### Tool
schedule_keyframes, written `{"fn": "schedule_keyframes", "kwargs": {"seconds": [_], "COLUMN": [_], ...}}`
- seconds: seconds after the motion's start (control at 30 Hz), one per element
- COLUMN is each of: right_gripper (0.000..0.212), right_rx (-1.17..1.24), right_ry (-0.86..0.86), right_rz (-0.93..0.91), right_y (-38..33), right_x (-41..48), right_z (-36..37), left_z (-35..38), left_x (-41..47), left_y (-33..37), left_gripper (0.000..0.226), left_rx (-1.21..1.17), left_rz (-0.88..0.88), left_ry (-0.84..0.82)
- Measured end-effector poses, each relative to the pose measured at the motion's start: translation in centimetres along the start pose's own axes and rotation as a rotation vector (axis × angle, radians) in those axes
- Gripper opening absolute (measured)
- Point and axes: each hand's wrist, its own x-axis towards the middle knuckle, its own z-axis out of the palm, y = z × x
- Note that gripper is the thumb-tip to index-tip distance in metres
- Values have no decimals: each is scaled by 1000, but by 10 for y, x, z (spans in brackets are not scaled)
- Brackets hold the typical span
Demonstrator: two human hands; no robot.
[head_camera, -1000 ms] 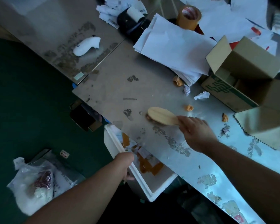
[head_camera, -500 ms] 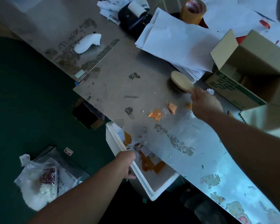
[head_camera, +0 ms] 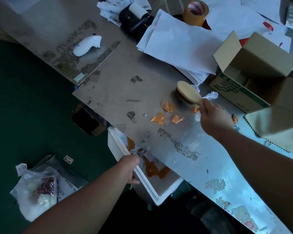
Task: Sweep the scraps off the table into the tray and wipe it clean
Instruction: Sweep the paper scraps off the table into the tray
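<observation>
1. A roll of brown tape [head_camera: 195,12] stood at the far side, just behind a sloping stack of white papers [head_camera: 179,46].
2. An open cardboard box [head_camera: 254,71] sat right of that stack.
3. A white handheld device [head_camera: 86,46] lay well apart to the left.
4. A clear plastic bag [head_camera: 35,191] lay on the green floor [head_camera: 24,98].

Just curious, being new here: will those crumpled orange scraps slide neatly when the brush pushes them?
The orange scraps look thin and crumpled, so probably light and floppy. On the smooth table they should skid easily ahead of the brush, though some might flutter aside.
</observation>
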Motion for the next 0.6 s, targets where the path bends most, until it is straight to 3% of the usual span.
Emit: {"fn": "schedule_keyframes", "kwargs": {"seconds": [0.17,0.3,0.6], "right_gripper": [38,39,44], "right_rx": [-9,36,108], "right_ry": [-108,-116,-84], "right_rz": [-29,-102,-29], "right_y": [-7,-20,-35], "right_x": [-32,-74,-174], "right_z": [14,29,45], "left_z": [0,-1,0], "left_x": [-2,-3,-7], "left_y": [-1,-1,-5], "left_gripper": [32,31,31], "left_rx": [28,18,-12], "left_rz": [10,22,29], "left_ry": [8,3,-25]}}
